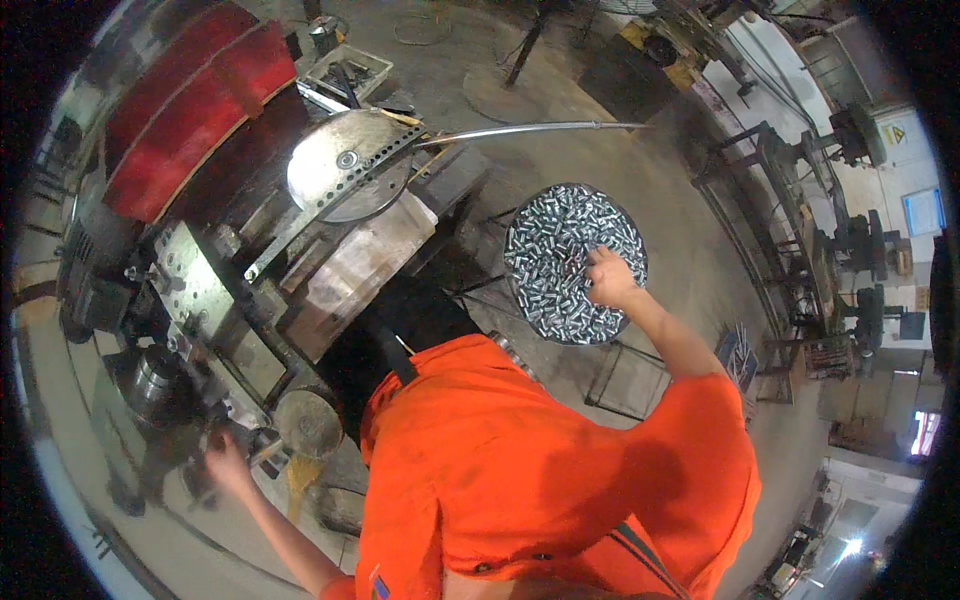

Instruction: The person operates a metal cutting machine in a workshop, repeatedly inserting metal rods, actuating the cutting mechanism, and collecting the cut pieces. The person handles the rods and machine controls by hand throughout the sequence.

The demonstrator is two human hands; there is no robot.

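Observation:
My right hand (610, 279) reaches into a round tray (640, 226) heaped with small shiny metal cylinders (560, 262). Its fingers are curled down among the pieces, and whatever they hold is too small to make out. On the other side, my left hand (227, 462) is at the machine (196, 280), beside its lower fittings. Blur and shadow hide those fingers, so their grip is unclear. Close to that hand are a round metal cup (307, 422) and a dark cylindrical part (155, 373).
A large perforated metal disc (350, 165) with a long lever (520, 131) tops the machine. Red sheet guarding (200, 110) rises behind it. A wire-frame stand (627, 380) is near the tray. Racks of machinery (790, 220) line the right side.

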